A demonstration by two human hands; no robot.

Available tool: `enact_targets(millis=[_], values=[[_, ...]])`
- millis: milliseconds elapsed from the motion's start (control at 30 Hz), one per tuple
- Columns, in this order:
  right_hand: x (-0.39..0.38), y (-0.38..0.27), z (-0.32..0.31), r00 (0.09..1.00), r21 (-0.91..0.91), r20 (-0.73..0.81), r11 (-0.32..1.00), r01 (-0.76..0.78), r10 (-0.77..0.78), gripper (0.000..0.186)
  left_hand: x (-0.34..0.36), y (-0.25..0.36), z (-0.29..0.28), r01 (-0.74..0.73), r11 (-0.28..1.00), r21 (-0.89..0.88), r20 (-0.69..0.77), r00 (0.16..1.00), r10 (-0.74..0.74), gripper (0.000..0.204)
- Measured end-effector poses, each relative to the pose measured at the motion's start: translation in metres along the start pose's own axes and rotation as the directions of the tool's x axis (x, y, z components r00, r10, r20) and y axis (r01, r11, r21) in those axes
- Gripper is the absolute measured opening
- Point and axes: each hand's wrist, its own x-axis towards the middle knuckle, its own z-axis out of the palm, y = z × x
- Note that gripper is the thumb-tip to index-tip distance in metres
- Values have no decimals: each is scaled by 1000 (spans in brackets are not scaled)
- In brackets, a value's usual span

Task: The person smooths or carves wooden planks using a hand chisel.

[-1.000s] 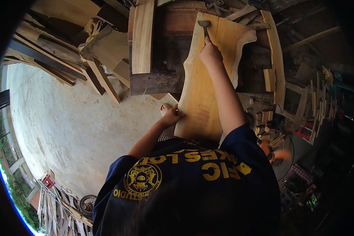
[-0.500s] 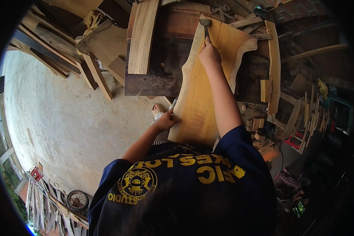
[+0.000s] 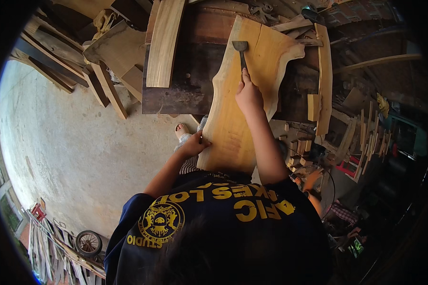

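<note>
Here, the left hand [image 3: 193,144] sits low against the left edge of the wooden slab [image 3: 226,128], forearm slanting up from the dark shirt [image 3: 214,209]; how firmly its fingers close there cannot be told. The right arm reaches up over the slab, its hand [image 3: 249,96] clamped around the handle of a scraper [image 3: 240,46], whose broad blade points at the slab's far end.

Pale concrete floor [image 3: 81,142] spreads out beyond the left edge of the counter [image 3: 185,95]. The slab lies across that counter and overhangs its near edge, ending at the person's body. A plank [image 3: 164,52] lies toward the counter's left edge; a long board [image 3: 324,71] runs along the right one.

The slab is yellow-brown with a pale, wavy rim and a dark crack near its far end. Around it, timber [image 3: 52,59] is heaped at left, and wooden offcuts [image 3: 299,152] lie at right.
</note>
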Motion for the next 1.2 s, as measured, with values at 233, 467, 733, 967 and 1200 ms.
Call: enact_targets(millis=[233, 467, 733, 967, 1200], values=[[-138, 85, 7, 999, 142, -48, 990, -3, 10, 54, 4, -1, -6, -10, 995, 101, 29, 1000, 7, 46], [-186, 110, 1, 981, 227, -193, 973, 36, 9, 46, -2, 39, -12, 8, 970, 244, 86, 996, -30, 42], [-119, 100, -11, 974, 160, -164, 978, -130, 157, 46, 4, 36, -11, 90, 920, 382, 35, 993, -112, 40], [-52, 113, -7, 941, 134, -318, 988, -72, 112, 46, 5, 36, -8, 133, 922, 365, 24, 988, -152, 42], [-116, 116, 1, 966, 143, -232, 986, -80, 112, 45, 2, 35, -8, 115, 932, 344, 32, 991, -133, 49]])
